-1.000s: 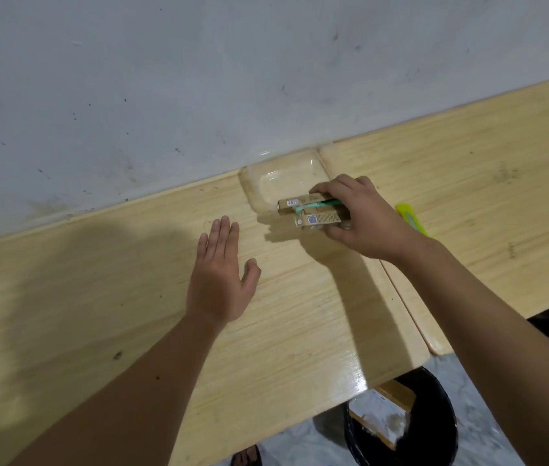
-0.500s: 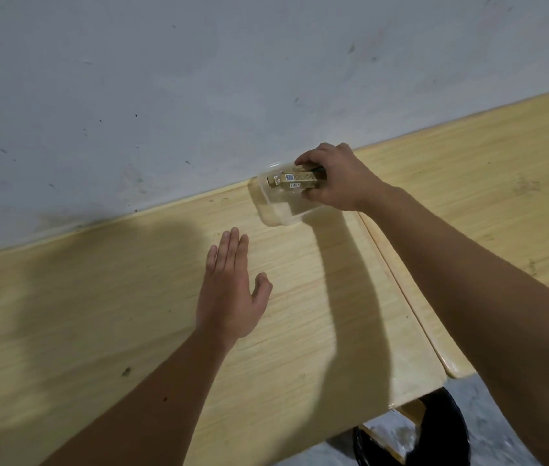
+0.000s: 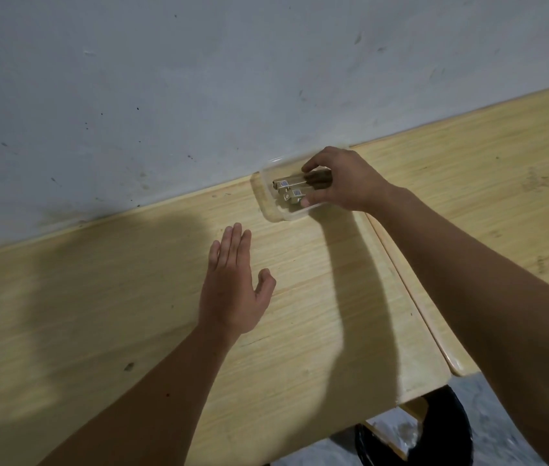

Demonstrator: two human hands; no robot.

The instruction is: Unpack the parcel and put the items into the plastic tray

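A: Head view, looking down: the right hand (image 3: 343, 181) reaches into the clear plastic tray (image 3: 268, 210), which sits against the wall (image 3: 199, 79) at the far edge of the wooden table (image 3: 98, 297).

B: What is it holding?

A: 2 small cardboard boxes (image 3: 289, 190), lying side by side, thumb on the near side and fingers curled over the far side. The grip is closed on them, and they look to be down inside the tray, at or near its floor.

B: Why grip both at once?

A: My guess is that pinching them together as 1 bundle lets a single reach place both, and keeps them parallel so they fit the narrow tray.

B: And the left hand (image 3: 232, 284)?

A: Open, fingers straight and together, flat over the tabletop and well apart from the tray. It holds nothing. Whether the palm actually touches the wood I cannot tell; it probably steadies the body during the long reach.

B: How far along is this?

A: The boxes appear delivered; letting go seems the step remaining. I see no parcel wrapping here.
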